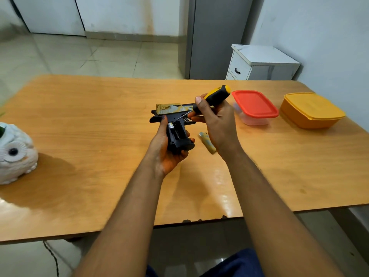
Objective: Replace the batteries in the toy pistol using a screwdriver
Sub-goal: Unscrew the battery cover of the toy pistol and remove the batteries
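Two hands were in view: the left hand (162, 150) gripped one toy pistol (173, 124), and the right hand (216, 124) held one screwdriver (209, 99). One small grip cover (207, 142) lay on the one wooden table (89, 120), just beside the right hand. Right of that hand sat two lidded containers, one red-lidded (254, 106) and one yellow (312, 109). Far left of the left hand stood one white owl figure (15, 151).
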